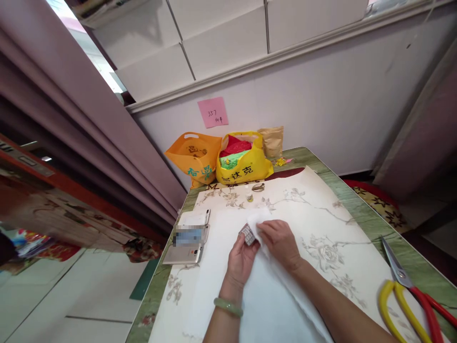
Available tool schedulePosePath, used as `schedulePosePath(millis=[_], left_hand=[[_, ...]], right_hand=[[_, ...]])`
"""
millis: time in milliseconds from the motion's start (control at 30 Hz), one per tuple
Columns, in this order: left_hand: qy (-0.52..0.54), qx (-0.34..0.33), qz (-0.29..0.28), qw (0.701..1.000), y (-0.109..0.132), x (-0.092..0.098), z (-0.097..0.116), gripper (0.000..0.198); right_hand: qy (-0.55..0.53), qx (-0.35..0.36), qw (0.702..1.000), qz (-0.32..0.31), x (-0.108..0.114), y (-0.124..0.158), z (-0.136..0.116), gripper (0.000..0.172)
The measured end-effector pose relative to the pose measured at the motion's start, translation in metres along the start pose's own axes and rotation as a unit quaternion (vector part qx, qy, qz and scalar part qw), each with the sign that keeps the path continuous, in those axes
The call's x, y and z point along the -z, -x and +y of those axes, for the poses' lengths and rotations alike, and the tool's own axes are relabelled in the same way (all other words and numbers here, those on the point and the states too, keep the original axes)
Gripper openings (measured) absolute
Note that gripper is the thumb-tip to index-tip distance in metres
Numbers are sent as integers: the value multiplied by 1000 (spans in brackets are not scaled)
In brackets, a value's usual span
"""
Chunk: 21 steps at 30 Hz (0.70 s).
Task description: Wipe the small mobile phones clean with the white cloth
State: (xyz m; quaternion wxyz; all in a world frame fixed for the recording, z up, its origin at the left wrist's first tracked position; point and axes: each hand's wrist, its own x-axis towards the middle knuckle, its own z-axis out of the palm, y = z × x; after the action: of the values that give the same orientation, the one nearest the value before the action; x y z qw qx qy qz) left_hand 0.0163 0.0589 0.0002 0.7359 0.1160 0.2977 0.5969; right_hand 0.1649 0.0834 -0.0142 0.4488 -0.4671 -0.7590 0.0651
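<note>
My left hand [243,259], with a green bangle [228,307] on its wrist, grips a small dark block with a pale grid pattern [246,235] between thumb and fingers. Just to its right, my right hand [279,242] pinches the raised edge of a thin white sheet [255,222] close against the block. The rest of this sheet spreads over the table under both forearms; whether it is paper or cloth I cannot tell. Part of the block is hidden by my fingers and the sheet.
Several phones [183,255] lie at the left edge. Large scissors [402,276] with yellow and red handles are at the right. Behind stand an orange bag [200,155], a stuffed yellow bag [246,174] and a brown pouch [273,140]. A small bottle [249,196] and glasses [258,187] sit in front.
</note>
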Motion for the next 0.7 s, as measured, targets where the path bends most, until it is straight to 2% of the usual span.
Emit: schedulePosePath(millis=[67, 133, 333, 533, 600, 700], left_hand=[[11, -1, 13, 1000, -1, 1, 0, 25], [11, 5, 12, 1000, -1, 0, 0, 25], [2, 5, -30, 1000, 2, -8, 3, 42], [16, 0, 11, 1000, 0, -4, 3, 34], [15, 2, 7, 1000, 0, -4, 3, 37], [3, 12, -7, 1000, 1, -5, 3, 46]], right_hand=[[-43, 55, 996, -52, 0, 0, -6, 24], [-62, 78, 992, -80, 0, -1, -6, 26], [23, -14, 999, -28, 1, -1, 8, 25], [-75, 113, 985, -108, 1, 0, -2, 30], [-55, 85, 990, -99, 2, -1, 0, 30], [17, -7, 998, -58, 2, -2, 7, 30]])
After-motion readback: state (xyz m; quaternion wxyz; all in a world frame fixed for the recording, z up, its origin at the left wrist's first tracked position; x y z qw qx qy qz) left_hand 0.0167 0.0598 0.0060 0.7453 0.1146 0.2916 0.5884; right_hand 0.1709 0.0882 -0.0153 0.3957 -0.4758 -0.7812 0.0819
